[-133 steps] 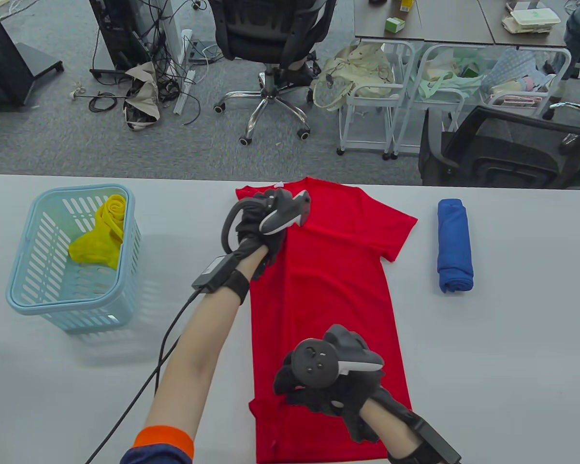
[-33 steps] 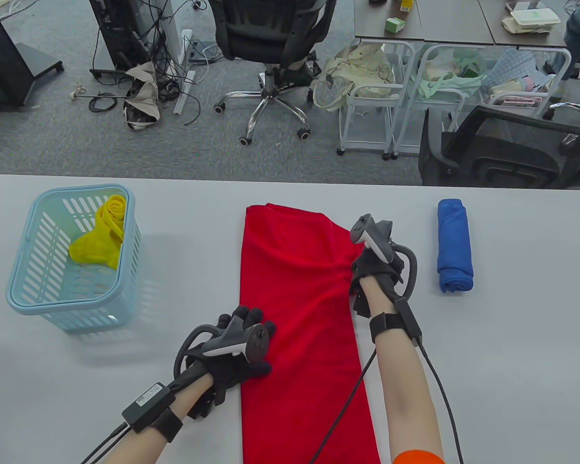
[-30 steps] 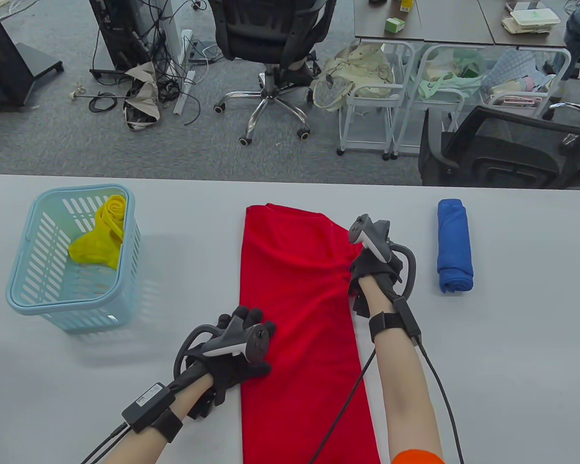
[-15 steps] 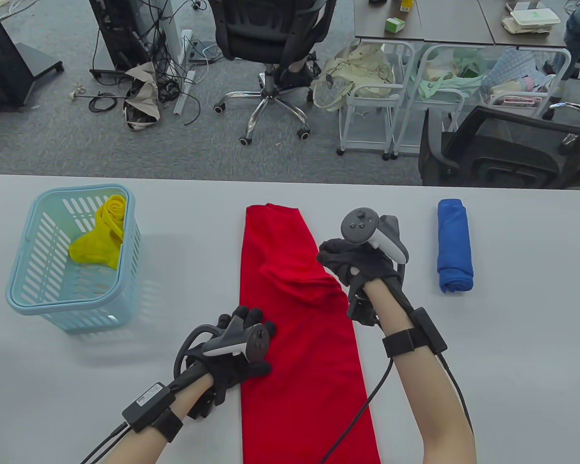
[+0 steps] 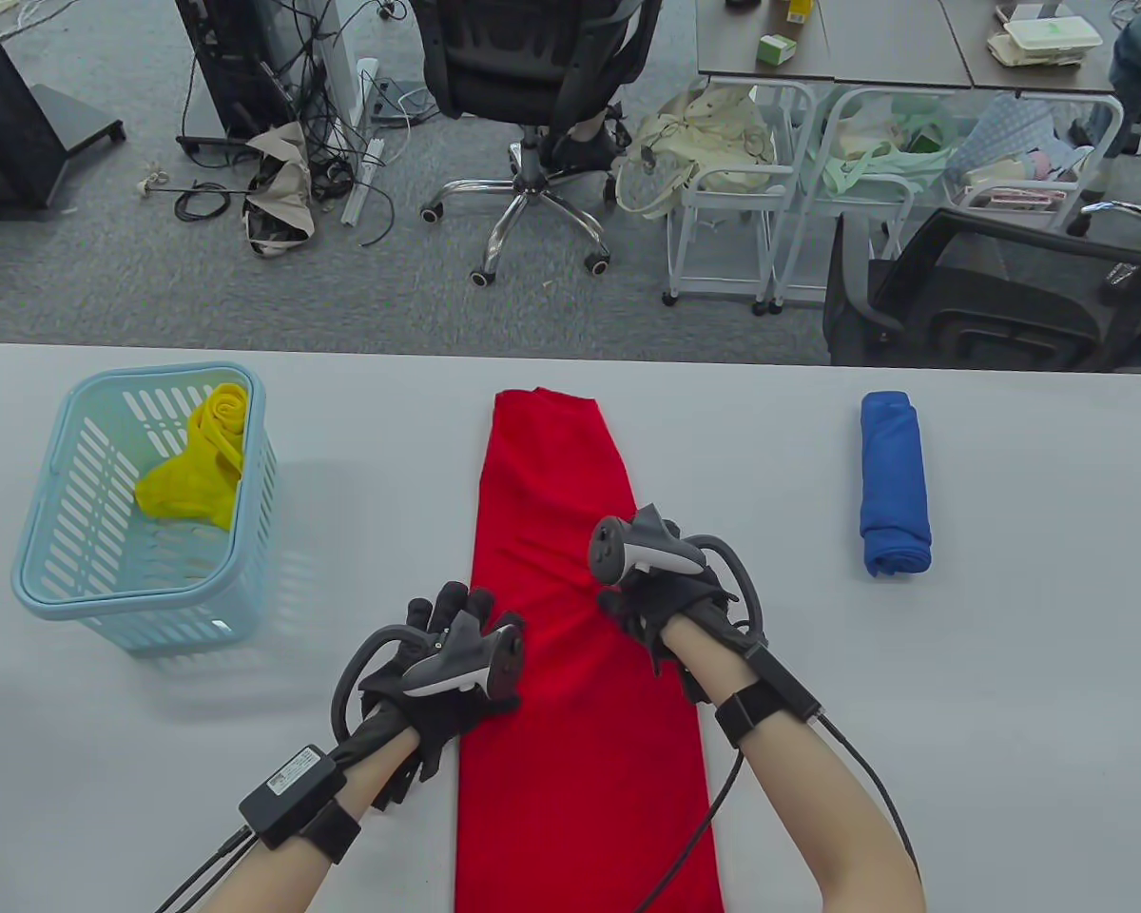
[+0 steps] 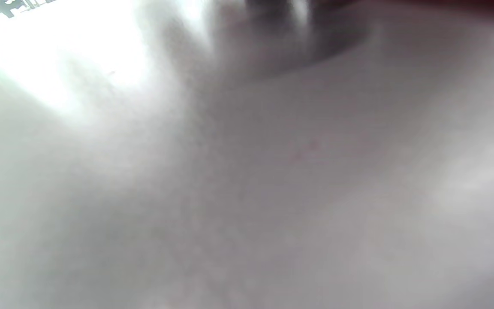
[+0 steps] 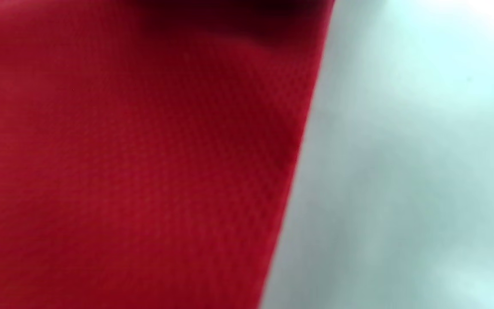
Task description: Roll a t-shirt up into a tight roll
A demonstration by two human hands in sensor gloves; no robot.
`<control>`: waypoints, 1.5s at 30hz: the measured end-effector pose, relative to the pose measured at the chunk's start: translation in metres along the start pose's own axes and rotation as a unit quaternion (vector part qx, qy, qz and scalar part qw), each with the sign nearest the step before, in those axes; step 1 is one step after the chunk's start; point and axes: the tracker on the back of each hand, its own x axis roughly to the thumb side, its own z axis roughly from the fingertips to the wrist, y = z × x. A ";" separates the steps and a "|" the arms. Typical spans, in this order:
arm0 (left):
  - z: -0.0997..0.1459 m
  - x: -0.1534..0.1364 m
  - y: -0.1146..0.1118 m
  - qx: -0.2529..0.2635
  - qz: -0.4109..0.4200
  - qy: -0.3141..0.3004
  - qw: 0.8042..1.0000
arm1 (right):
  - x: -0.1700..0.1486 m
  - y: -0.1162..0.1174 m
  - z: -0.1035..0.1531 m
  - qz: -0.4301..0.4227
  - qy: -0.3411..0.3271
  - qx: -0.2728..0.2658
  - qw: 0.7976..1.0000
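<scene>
Two gloved hands rest on a red t-shirt in the table view, where the shirt lies folded into a long narrow strip running from the near edge to the far middle of the grey table. The left hand lies flat on the strip's left edge with its fingers stretched forward, pressing the cloth and gripping nothing. The right hand sits on the strip's right edge, a little farther away than the left; its fingers point down onto the fabric under the tracker, and whether they pinch the cloth or only press it cannot be told. A light blue basket stands at the far left with a yellow garment bunched inside. A rolled blue t-shirt lies at the far right, well apart from the red one.

The left wrist view is blurred: mostly pale tabletop, with a dark smear at the top edge that cannot be made out.

The right wrist view, also soft, shows red t-shirt fabric filling the left side, its straight edge running down against the pale table on the right.
</scene>
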 end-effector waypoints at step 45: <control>-0.057 -0.010 0.028 -0.129 0.020 0.001 0.991 | -0.015 0.026 0.022 -0.045 -0.053 0.048 0.996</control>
